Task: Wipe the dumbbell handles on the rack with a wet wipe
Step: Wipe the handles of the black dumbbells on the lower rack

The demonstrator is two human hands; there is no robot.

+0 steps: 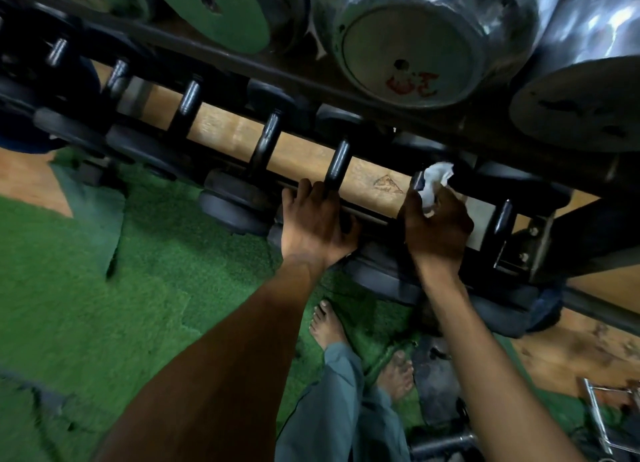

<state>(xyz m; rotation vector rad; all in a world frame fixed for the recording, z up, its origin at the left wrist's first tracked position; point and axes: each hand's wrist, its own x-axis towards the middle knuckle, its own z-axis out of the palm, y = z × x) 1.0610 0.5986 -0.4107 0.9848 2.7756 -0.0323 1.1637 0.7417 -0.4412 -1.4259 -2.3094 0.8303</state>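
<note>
A row of black dumbbells lies on the lower tier of the rack (374, 215), their dark handles pointing away from me. My right hand (438, 229) grips one handle (418, 180) through a crumpled white wet wipe (434, 184). My left hand (317, 222) rests on the rack's front rail, its fingers curled around the near end of the neighbouring handle (337, 165). More handles (266, 142) run off to the left, and one more handle (502, 215) lies to the right of the wipe.
The upper tier holds large chrome dumbbell heads (408, 52) and green-faced plates (221, 14) overhanging the lower row. Green turf (156, 271) covers the floor, with my bare feet (329, 323) close to the rack. Loose weights (433, 385) and a chrome frame (602, 420) lie at lower right.
</note>
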